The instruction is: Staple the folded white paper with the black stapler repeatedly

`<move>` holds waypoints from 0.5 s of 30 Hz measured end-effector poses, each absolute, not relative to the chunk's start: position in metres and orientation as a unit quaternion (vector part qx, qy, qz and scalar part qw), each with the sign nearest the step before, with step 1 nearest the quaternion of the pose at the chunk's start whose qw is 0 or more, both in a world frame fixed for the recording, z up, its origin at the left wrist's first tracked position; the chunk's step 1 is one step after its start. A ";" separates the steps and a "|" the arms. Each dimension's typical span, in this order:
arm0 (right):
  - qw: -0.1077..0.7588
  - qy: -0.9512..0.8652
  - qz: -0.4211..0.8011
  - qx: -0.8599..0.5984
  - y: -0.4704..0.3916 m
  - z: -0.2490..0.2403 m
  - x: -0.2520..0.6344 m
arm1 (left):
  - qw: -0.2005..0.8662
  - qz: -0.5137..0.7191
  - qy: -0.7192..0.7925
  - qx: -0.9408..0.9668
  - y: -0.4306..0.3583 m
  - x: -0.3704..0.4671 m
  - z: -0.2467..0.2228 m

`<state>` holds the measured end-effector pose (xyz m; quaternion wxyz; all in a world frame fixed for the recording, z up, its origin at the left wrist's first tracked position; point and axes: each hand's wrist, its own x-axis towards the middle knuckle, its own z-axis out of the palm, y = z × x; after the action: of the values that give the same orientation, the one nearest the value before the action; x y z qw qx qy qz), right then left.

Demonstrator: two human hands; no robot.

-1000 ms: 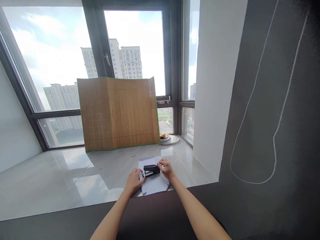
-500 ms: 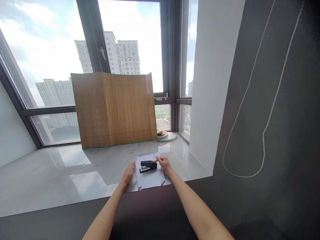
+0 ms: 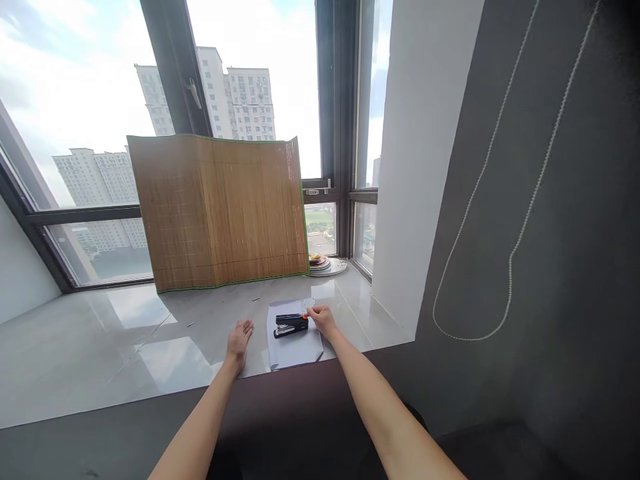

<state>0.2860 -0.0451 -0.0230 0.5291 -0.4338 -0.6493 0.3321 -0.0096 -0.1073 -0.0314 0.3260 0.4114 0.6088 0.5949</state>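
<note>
A black stapler (image 3: 291, 325) lies on a stack of white paper (image 3: 295, 353) near the front edge of the sill. My right hand (image 3: 323, 319) is at the stapler's right end, its thumb and fingers pinched beside a small orange-red spot. What they grip is too small to make out. A small, pale, patterned piece (image 3: 307, 305) shows just beyond those fingertips. To the left of the paper, my left hand (image 3: 239, 343) rests on the sill with its fingers stretched out, holding nothing and apart from the paper.
A bamboo mat (image 3: 225, 213) stands upright against the window at the back. Stacked plates (image 3: 333, 268) sit by its right edge. Small dark scraps (image 3: 256, 299) lie on the glossy tiled sill (image 3: 100, 360). A beaded blind chain (image 3: 463, 227) hangs at the right.
My left hand has moved left, away from the paper's edge. My right hand stays at the stapler's end. The whole view has shifted slightly.
</note>
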 end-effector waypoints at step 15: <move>0.477 -0.723 0.175 -0.468 -0.060 -0.025 0.282 | 0.348 0.643 0.573 0.372 -0.112 -0.002 -0.028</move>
<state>0.2824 -0.0603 -0.0252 0.4771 -0.4680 -0.7230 0.1750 -0.0018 -0.1123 -0.0284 0.3479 0.3716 0.5725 0.6427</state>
